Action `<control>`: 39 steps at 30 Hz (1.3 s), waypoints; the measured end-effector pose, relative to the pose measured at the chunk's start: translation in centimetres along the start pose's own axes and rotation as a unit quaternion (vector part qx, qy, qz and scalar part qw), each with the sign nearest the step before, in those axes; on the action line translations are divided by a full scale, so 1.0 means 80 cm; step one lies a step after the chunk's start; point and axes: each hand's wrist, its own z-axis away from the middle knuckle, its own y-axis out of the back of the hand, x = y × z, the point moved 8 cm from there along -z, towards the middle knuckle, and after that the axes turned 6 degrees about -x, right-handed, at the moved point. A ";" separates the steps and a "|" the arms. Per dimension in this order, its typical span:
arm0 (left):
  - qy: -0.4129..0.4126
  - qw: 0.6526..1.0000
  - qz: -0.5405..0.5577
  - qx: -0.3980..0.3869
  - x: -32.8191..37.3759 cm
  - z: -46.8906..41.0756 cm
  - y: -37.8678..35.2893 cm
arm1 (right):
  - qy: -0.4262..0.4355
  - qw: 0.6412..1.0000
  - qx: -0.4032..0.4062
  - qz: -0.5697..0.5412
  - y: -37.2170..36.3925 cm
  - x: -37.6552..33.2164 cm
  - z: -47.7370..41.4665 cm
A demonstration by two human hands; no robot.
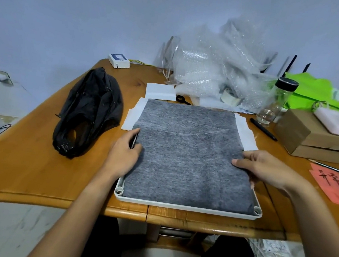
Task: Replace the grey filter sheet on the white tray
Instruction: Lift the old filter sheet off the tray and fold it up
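Two hands are on the job here, both at the side edges of the grey filter sheet. Going left to right: a crumpled black plastic bag sits on the wooden table, can't tell what's inside. Next, the left hand is at the sheet's left edge, fingers curled around a thin dark tool, thumb down on the sheet. That sheet lies in the white tray, filling it pretty much wall to wall at the near end, while its far half runs over white sheets poking out on both sides. It looks fuzzy and fibrous, with a crease across the middle. The right hand pinches the right edge, thumb on top, fingers tucked underneath. Past it, a clear jar with a black lid looks empty. The tray's front wall sits just short of the table edge; open table room is mostly on the left.
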 end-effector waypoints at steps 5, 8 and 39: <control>0.005 1.000 0.000 -0.003 0.000 0.001 0.001 | 0.043 0.995 0.069 -0.052 0.004 -0.016 0.004; 0.003 1.000 0.010 -0.007 0.003 0.003 0.002 | 0.069 0.985 0.099 -0.123 0.001 -0.035 0.007; 0.020 0.997 0.077 -0.005 0.006 0.008 0.001 | 0.121 0.986 0.044 0.105 -0.202 -0.170 -0.087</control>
